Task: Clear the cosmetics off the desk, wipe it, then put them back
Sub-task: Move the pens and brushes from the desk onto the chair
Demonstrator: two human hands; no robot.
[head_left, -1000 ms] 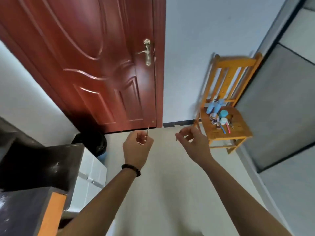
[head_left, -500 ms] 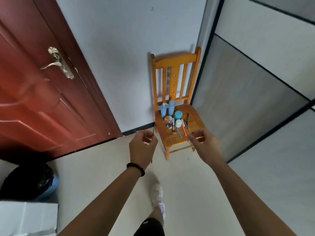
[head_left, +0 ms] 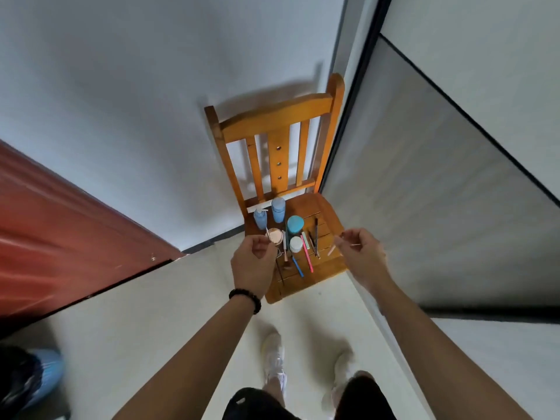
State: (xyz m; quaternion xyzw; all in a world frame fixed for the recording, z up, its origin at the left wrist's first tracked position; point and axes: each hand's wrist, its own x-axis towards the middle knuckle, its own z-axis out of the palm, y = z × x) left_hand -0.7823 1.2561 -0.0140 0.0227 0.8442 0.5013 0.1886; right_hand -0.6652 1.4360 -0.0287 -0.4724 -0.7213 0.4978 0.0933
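risk first: a thin dark stick point(head_left: 268, 234) is pinched at the curled fingertips of the left hand point(head_left: 253, 263), and a thin pale pink stick point(head_left: 331, 251) is pinched between thumb and forefinger of the right hand point(head_left: 360, 256), with its other fingers loosely curled. both grips look light, so a drop to the floor is judged likely if either hand is jolted. both hands are held over the near half of the seat of the orange-brown slatted wooden chair point(head_left: 274, 116), where the rest of the cosmetics are parked: two pale blue plastic bottles point(head_left: 278, 209) upright at the far left, a teal-capped round jar point(head_left: 295, 224) and a white-capped small jar point(head_left: 296, 244) mid-seat, a round compact with a beige top point(head_left: 274, 236) just beside the left fingertips, and a pink pencil point(head_left: 307, 257) and a blue pencil point(head_left: 298, 266) lying toward the near edge. the seat is crowded, so the compact or the bottles could be knocked by the left hand, and pencils could be rolled off the near edge or lodged in the slat gaps. the desk is not in view. versus 0.5 s ago: the chair is seen closer and more from above, the hands have been carried from short of the seat to over it, and the handle of the dark red wooden door point(head_left: 60, 237) at left is no longer framed. both pinches are unchanged.
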